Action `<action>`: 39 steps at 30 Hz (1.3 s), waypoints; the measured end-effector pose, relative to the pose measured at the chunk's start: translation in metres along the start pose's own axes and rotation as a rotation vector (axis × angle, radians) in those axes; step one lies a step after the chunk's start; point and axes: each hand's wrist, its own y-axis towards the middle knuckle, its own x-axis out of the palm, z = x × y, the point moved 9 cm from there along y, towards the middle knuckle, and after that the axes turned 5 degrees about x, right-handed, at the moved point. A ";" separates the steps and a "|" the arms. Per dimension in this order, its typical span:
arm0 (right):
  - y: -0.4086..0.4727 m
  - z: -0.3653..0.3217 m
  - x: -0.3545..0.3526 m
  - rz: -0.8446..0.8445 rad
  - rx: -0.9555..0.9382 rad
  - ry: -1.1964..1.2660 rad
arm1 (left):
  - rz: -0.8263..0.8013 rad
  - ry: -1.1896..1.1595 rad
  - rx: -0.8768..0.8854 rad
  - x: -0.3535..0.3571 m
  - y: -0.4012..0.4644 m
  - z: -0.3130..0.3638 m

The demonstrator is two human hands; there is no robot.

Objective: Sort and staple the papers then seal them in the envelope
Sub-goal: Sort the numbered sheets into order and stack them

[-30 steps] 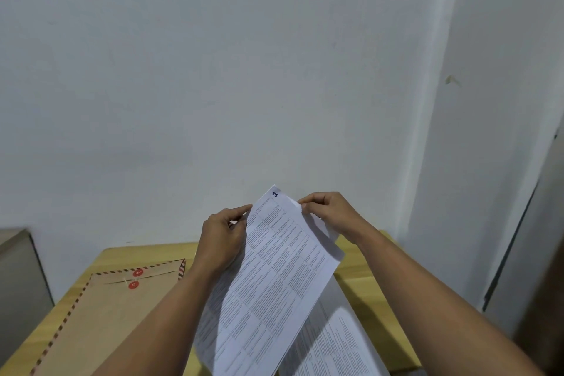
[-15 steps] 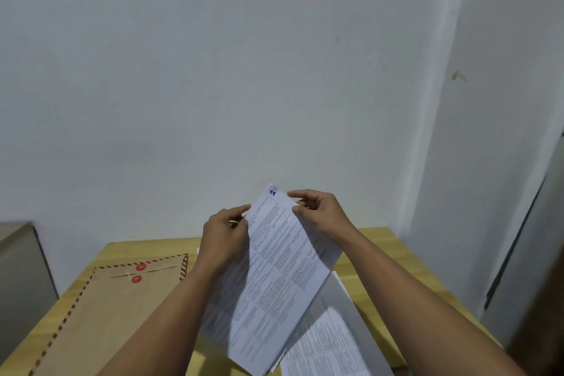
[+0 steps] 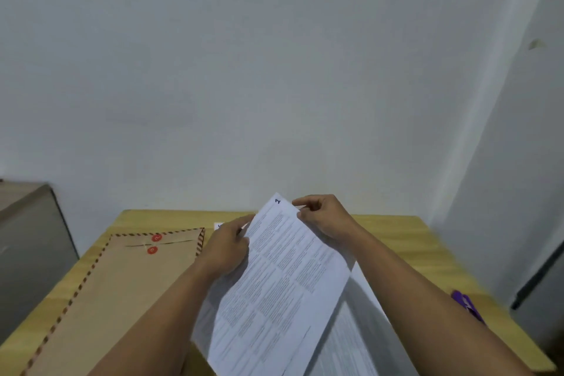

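Observation:
I hold a printed white sheet [image 3: 280, 278] tilted above the wooden table [image 3: 396, 241]. A handwritten number marks its top corner. My left hand [image 3: 227, 249] grips its left edge near the top. My right hand [image 3: 323, 218] pinches the top right edge. Another printed sheet [image 3: 354, 342] lies on the table beneath, partly covered. A brown envelope [image 3: 122, 293] with a red-striped border and two red string buttons lies flat on the left. A purple object [image 3: 467, 305], perhaps the stapler, shows past my right forearm.
A grey cabinet [image 3: 27, 247] stands to the left of the table. A white wall [image 3: 274, 70] rises directly behind the far edge. A small white slip [image 3: 219, 225] peeks out behind my left hand.
The view has tilted down, showing more of the table and the purple object. My hands keep hold of the sheet, which sits lower over the table.

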 end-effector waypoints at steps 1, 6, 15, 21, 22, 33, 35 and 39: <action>0.012 0.014 0.007 -0.009 0.025 -0.002 | -0.001 0.015 -0.021 0.001 0.000 -0.016; 0.079 0.060 0.040 -0.030 0.111 -0.402 | 0.012 0.070 -0.052 -0.014 0.003 -0.069; 0.177 0.083 0.129 -0.299 0.089 -0.986 | 0.002 0.129 -0.074 -0.048 0.037 -0.154; 0.210 0.077 0.142 -0.344 0.156 -1.241 | 0.042 0.066 -0.096 -0.045 0.038 -0.181; 0.213 0.078 0.140 -0.334 0.167 -1.243 | 0.058 0.065 -0.101 -0.045 0.037 -0.186; 0.224 0.077 0.129 -0.145 0.060 -0.917 | 0.085 0.065 -0.090 -0.051 0.036 -0.186; 0.217 0.055 0.127 -0.101 -0.028 -0.857 | 0.112 0.053 -0.074 -0.058 0.032 -0.171; 0.189 0.000 0.114 -0.035 -0.214 -0.771 | 0.131 -0.025 -0.015 -0.070 0.018 -0.112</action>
